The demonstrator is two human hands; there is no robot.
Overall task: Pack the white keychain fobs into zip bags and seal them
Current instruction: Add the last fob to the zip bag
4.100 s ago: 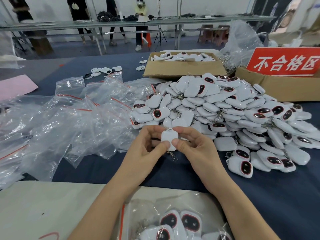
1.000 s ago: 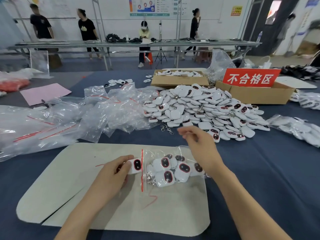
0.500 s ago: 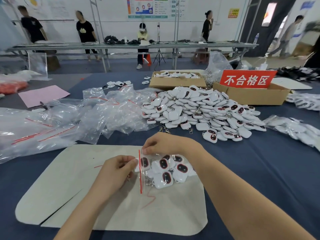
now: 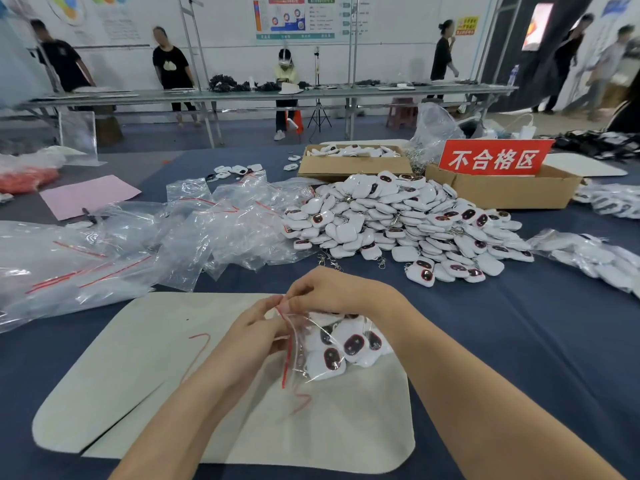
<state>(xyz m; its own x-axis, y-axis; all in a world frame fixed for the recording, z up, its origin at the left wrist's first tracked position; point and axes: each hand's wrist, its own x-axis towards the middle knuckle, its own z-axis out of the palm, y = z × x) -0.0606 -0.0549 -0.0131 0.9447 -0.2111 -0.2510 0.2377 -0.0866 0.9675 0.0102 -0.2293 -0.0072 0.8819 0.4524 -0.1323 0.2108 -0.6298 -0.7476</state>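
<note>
A clear plastic zip bag (image 4: 322, 367) with a red seal strip (image 4: 288, 355) lies on a pale grey felt mat (image 4: 138, 375) and holds several white keychain fobs with dark oval windows (image 4: 353, 344). The left hand (image 4: 256, 327) and right hand (image 4: 332, 292) both pinch the bag's mouth at the strip's upper end. Their overlapping fingertips hide whether it is sealed there. The right wrist covers the bag's far edge. Behind lie a loose heap of white fobs (image 4: 398, 223) and crumpled empty clear bags (image 4: 207, 230).
</note>
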